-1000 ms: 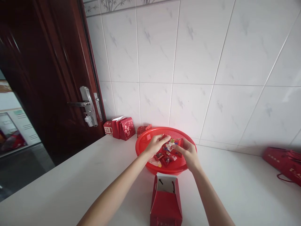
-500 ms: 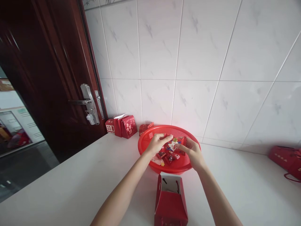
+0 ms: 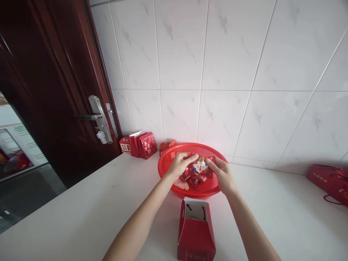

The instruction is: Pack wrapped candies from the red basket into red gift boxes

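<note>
Above the red plastic basket [image 3: 166,159], a red printed packet [image 3: 199,166] with a gold round mark is stretched between both hands. My left hand [image 3: 181,164] pinches its left top corner between thumb and fingers. At the other corner, my right hand [image 3: 221,172] grips it the same way, thumb on the front. Several small wrapped sweets [image 3: 195,180] and a pale packet [image 3: 181,183] lie in the basket below. In front of the basket stands a red gift box [image 3: 196,237] with its top open; a dark cord shows against its white inside.
Red cartons [image 3: 147,145] stand by the wall at the left, with another red packet [image 3: 165,146] behind the basket. A red bag [image 3: 328,181] with a cord handle lies at the right. A dark wooden door [image 3: 59,90] borders the white table [image 3: 89,210].
My right thumb has shifted up and outward to the packet's right corner, so more of its printed front shows. The view has shifted slightly; basket and box stand as before.
</note>
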Demonstrator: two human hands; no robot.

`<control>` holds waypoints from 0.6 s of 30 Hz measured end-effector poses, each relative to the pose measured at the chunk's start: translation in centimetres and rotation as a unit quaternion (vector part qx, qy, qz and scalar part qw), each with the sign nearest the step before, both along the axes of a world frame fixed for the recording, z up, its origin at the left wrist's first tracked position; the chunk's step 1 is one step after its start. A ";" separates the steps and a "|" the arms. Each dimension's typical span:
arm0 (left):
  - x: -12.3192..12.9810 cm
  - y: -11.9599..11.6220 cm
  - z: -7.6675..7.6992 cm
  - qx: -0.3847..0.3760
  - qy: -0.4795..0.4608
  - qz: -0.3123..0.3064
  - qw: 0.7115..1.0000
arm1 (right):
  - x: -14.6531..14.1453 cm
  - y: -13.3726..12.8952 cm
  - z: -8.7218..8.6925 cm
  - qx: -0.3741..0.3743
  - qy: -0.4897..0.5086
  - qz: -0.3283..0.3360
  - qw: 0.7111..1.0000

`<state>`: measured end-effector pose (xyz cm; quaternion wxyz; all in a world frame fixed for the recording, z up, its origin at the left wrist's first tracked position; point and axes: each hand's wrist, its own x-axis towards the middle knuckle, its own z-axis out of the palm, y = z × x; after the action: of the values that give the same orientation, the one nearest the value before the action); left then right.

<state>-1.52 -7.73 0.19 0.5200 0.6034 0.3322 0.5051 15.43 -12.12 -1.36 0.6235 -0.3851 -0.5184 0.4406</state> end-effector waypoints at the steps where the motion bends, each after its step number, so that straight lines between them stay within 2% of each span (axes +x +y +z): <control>1: 0.0 0.0 0.0 0.000 0.000 -0.002 1.000 | 0.0 0.0 0.0 -0.001 0.007 0.004 1.000; 9: 0.0 -0.3 0.2 -0.014 -0.014 -0.033 0.999 | 0.1 0.0 0.0 -0.024 0.068 0.035 0.997; 18: -0.2 0.5 -0.5 0.012 -0.013 -0.009 1.000 | 0.3 0.1 -0.1 -0.014 0.041 0.038 0.998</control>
<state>-1.73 -7.27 -0.33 0.5217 0.6061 0.3139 0.5119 15.76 -11.99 -1.49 0.6214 -0.3560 -0.5005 0.4864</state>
